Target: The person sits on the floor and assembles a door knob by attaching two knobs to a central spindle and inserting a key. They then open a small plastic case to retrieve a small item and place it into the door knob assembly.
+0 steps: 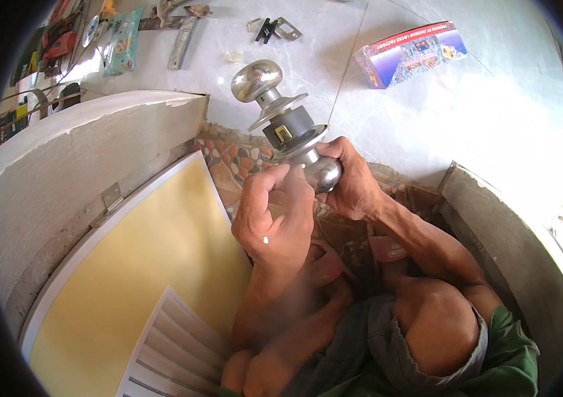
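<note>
A silver door knob set [287, 127], with a round knob at each end and a dark cylinder between two round plates, is held up at a slant. My right hand [354, 182] is wrapped round its lower knob. My left hand [275, 208] is closed in a pinch close to the neck of that knob; whatever sits between the fingertips is hidden. Beyond the upper knob, a black latch part [266, 30] and a metal strike plate [288, 29] lie on the pale floor. A colourful cardboard box [412, 54] stands at the far right.
A yellow door panel [129, 264] with white louvres stands open at left beside a low wall [96, 139]. Another rough wall [506, 231] bounds the right. A hammer [183, 43], a teal packet [123, 41] and a red tool [60, 44] lie at the far left.
</note>
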The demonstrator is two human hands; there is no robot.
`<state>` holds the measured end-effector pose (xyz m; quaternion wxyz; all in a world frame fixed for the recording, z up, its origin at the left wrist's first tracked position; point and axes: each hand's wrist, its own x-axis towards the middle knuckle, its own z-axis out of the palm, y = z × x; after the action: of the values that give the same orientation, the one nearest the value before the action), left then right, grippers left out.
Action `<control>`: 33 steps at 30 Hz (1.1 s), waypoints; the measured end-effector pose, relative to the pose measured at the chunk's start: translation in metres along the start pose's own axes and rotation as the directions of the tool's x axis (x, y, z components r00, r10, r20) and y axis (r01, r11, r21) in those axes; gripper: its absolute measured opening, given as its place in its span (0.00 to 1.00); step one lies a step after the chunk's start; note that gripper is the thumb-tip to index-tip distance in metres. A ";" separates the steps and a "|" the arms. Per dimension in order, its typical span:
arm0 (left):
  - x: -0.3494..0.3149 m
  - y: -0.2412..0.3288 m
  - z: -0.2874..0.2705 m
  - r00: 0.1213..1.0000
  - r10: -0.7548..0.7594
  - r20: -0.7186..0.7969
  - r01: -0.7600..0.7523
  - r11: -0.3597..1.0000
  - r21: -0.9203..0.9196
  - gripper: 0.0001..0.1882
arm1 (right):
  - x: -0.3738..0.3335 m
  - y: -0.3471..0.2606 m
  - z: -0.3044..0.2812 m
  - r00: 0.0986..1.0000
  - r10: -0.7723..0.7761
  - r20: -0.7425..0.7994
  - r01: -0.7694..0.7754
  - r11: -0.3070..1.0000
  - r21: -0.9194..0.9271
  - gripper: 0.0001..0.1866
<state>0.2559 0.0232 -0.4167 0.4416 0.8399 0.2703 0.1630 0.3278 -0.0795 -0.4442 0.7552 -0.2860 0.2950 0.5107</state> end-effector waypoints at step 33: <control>-0.011 -0.087 -0.004 0.876 -0.417 0.243 0.459 0.875 -0.153 0.10 | 0.046 -0.024 -0.082 0.884 -0.457 -0.095 0.111 0.402 -0.909 0.21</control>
<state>0.2184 0.0595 -0.4872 0.5766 0.7183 0.3893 -0.0012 0.3519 -0.1196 -0.5292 0.5104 -0.7627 0.0539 0.3936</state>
